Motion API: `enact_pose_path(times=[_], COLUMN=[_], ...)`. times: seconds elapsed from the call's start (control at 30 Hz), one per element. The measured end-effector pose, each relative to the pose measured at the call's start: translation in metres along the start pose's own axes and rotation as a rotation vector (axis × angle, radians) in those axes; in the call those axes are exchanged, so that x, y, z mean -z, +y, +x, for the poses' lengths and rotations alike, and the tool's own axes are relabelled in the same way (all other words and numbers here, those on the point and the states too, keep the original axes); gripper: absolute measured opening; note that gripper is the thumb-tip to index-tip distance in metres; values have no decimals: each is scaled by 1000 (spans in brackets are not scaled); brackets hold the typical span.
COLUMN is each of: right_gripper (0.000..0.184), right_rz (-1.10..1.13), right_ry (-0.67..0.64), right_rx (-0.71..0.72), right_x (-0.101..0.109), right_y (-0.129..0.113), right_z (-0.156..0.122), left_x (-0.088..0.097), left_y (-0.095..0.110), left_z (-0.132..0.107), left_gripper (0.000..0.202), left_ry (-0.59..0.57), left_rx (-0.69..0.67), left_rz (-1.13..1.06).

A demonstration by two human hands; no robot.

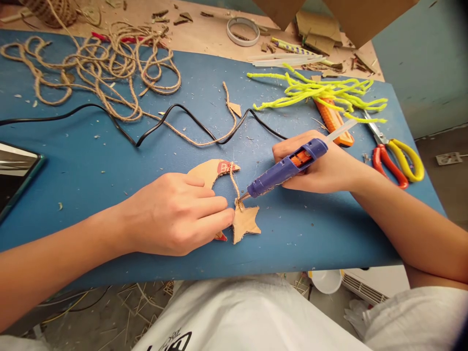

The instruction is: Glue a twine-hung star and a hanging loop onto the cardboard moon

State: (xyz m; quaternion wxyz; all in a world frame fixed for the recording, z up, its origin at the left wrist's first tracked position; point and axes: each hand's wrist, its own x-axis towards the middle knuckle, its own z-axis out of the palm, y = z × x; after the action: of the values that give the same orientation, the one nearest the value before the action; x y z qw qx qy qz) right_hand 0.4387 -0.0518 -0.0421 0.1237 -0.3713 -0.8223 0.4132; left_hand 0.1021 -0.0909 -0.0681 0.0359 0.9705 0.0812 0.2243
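My right hand (310, 163) is closed around a blue hot glue gun (276, 170) with a clear glue stick in its back. The metal nozzle touches the top point of a small cardboard star (245, 223), where a short piece of twine (234, 180) meets it. That twine runs up to the tip of a cardboard crescent (203, 170) with red print. My left hand (183, 214) lies over the crescent, hiding its middle, with bent fingers together and fingertips at the star's left edge. The left thumb is hidden.
Behind my hands run a black cord (175, 106) and a tangle of jute twine (120, 68). Lime pipe cleaners (321, 90) partly cover an orange cutter (334, 122). Scissors (383, 151) lie at the right, a tape roll (243, 31) at the back, a dark-framed device (18, 175) at the left.
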Motion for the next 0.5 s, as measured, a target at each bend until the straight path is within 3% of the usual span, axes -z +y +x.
enact_pose_path(times=[0.3,0.5], right_gripper=[33,35], right_rz=[-21,-24], right_ry=[-4,-1], right_rx=[1,7], right_x=[2,2], right_y=[3,4], right_z=[-1,-1], left_x=[7,2], left_y=[-1,-2], left_z=[5,2], left_gripper=[35,35], left_ry=[-35,-33], left_rx=[23,76], left_rz=[8,-39])
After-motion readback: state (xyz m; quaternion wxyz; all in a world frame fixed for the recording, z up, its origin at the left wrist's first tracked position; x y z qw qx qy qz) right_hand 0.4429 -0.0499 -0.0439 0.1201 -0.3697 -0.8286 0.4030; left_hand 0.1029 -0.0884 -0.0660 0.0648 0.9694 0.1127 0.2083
